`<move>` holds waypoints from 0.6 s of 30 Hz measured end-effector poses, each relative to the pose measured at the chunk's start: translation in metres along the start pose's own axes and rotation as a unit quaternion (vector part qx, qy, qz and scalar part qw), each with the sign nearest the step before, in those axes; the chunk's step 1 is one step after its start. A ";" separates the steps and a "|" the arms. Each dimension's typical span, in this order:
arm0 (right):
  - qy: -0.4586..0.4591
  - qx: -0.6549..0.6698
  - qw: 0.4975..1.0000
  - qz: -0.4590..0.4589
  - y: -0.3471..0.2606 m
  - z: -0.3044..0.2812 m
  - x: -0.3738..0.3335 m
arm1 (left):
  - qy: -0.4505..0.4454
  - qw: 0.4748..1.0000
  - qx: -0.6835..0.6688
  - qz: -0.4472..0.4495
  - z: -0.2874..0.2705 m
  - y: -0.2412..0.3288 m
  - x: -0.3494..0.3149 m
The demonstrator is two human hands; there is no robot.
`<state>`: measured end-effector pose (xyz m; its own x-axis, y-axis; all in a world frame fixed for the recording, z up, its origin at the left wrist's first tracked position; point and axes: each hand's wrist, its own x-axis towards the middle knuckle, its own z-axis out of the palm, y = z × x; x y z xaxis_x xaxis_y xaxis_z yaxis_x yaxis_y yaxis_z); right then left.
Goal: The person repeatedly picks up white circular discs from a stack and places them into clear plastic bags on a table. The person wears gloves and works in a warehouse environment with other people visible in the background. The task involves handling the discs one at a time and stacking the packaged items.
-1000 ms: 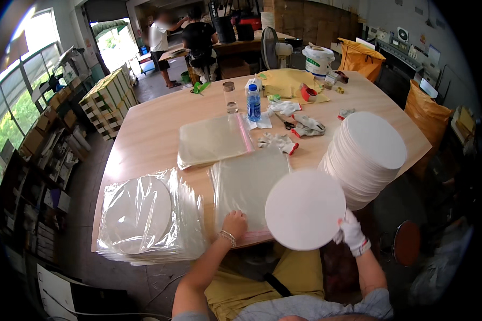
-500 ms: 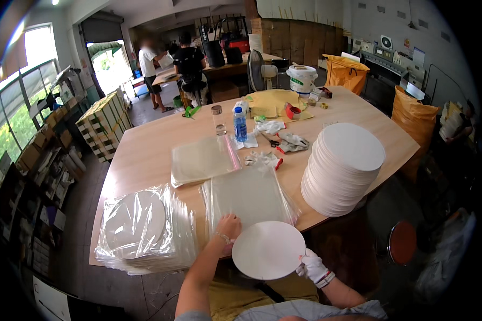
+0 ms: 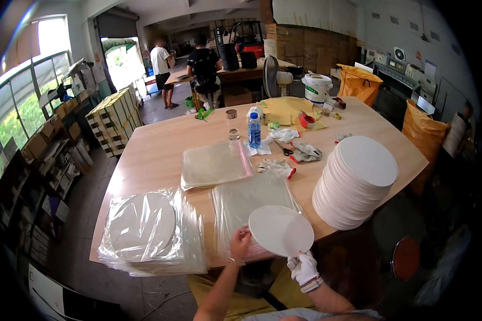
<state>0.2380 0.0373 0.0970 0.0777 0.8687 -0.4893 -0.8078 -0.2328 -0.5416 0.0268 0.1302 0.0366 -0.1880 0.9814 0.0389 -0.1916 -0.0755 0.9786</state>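
Note:
My right hand (image 3: 304,267), in a white glove, grips the near edge of a round white disc (image 3: 281,230). The disc is tilted over the near part of a stack of clear plastic bags (image 3: 235,200) with a pink strip along the near edge. Bare and wearing a bracelet, my left hand (image 3: 241,245) is at the bags' near left side, close to the disc's left rim. Its fingers are curled together; what they pinch is too small to make out. A tall stack of white discs (image 3: 353,182) stands to the right. Bagged discs (image 3: 144,227) are piled at the left.
Another stack of clear bags (image 3: 214,163) lies farther back. Beyond are a blue-labelled bottle (image 3: 254,131), a glass (image 3: 232,125), scissors (image 3: 285,148), work gloves (image 3: 276,167), red tape (image 3: 307,120) and a white bucket (image 3: 316,88). A stool (image 3: 405,258) stands right; two people are at the far table.
The disc has moved forward and to the right, over the bags, in my right hand. My left hand has shifted to the disc's left rim, its fingers now raised. The view has shifted slightly.

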 end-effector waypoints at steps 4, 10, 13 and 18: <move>-0.017 -0.024 0.999 0.018 0.002 0.010 0.004 | 0.105 0.993 -0.061 0.002 0.064 -0.039 -0.019; 0.022 -0.084 0.996 0.010 0.013 0.008 0.006 | 0.010 0.990 -0.065 -0.126 0.074 -0.066 -0.079; 0.051 -0.095 0.994 0.012 0.030 0.007 0.013 | -0.011 0.973 -0.076 -0.218 0.060 -0.070 -0.118; -0.002 -0.086 0.995 0.041 0.051 0.017 0.038 | 0.020 0.947 -0.236 -0.216 0.044 -0.112 -0.127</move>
<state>0.1898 0.0661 0.0618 0.0124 0.8457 -0.5335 -0.6989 -0.3742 -0.6095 0.1146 0.0216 -0.0693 -0.0289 0.9316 -0.3624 -0.6662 0.2523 0.7018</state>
